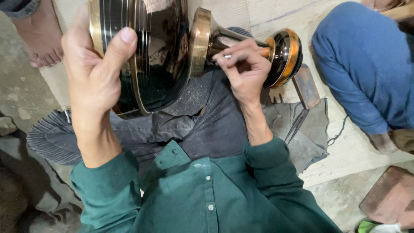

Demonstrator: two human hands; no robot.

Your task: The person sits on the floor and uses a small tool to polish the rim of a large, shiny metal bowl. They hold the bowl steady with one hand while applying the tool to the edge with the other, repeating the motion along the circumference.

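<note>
A large dark, glossy vase (159, 51) with brass-coloured bands is laid sideways across the lap, its neck pointing right. Fine pale lines are already cut around the wide body; the narrow neck appears to be the part in hand, so the work is judged partly done. The body is clasped by the left hand (92, 71). A slim metal tool (227, 56) is pinched against the neck by the right hand (243, 69).

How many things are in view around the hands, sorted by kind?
Black-and-brass vessel, held by left hand, worked by right hand: 1
Small metal tool in the right hand: 1
Metal tongs on the floor: 1
Reddish blocks: 2
Total: 5
</note>
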